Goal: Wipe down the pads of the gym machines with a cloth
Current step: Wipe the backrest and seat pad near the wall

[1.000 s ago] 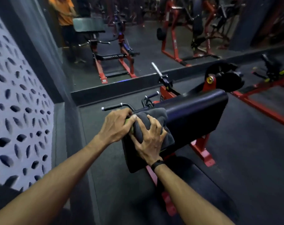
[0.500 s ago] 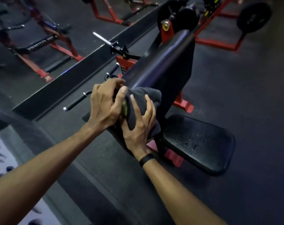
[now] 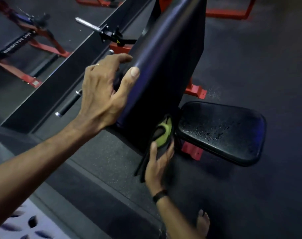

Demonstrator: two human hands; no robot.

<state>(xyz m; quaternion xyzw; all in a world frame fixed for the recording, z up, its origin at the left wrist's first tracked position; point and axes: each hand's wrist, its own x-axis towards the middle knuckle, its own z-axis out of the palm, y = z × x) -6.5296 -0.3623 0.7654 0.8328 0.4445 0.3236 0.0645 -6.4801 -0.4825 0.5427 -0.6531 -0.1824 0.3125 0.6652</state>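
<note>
A long black arm pad (image 3: pixel 165 54) of a red-framed machine slopes up from the middle of the view. My left hand (image 3: pixel 105 90) grips its near upper edge, thumb on the pad's face and fingers curled behind it. Low on the pad's near face, my right hand (image 3: pixel 158 163) holds a dark grey cloth with a green patch (image 3: pixel 162 133) against the pad. Part of the cloth hangs in dark folds beside my palm. The black seat pad (image 3: pixel 221 133) sits just right of the cloth, speckled with droplets.
A chrome bar with a black collar (image 3: pixel 102 29) and a black handle (image 3: pixel 69 105) stick out left of the pad. A wall mirror with a dark base ledge (image 3: pixel 48 87) runs along the left. Red frame feet (image 3: pixel 196 92) stand on the rubber floor. My bare foot (image 3: pixel 202 223) is below.
My right hand has slid the cloth down from the pad's top edge to its lower face. My left hand has let go of the cloth and now grips the pad's edge. The view tilted downward.
</note>
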